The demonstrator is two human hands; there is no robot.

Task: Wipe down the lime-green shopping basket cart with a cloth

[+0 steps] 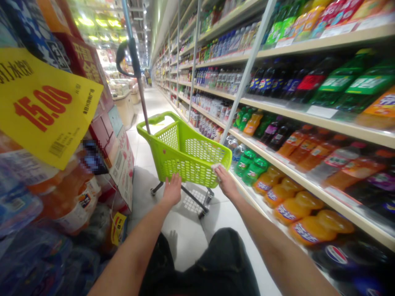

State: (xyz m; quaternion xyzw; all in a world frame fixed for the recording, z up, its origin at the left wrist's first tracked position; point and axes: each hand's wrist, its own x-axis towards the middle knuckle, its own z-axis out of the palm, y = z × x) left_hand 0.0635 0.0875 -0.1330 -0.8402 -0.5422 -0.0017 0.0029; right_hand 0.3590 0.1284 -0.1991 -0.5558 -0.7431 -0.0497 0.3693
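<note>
A lime-green plastic shopping cart (185,156) on small wheels stands in the aisle in front of me, its basket holding nothing I can see. My left hand (172,190) grips the near bottom edge of the basket, fingers curled under it. My right hand (224,181) presses a small white cloth (215,167) against the near right corner of the basket's rim. The cart's tall grey handle pole (137,70) rises from its far side.
Shelves of soda and juice bottles (296,139) run along the right. A display with a yellow price sign (46,107) and bottled drinks crowds the left. The white tiled aisle floor (154,102) stretches ahead past the cart. My dark trousers show at the bottom.
</note>
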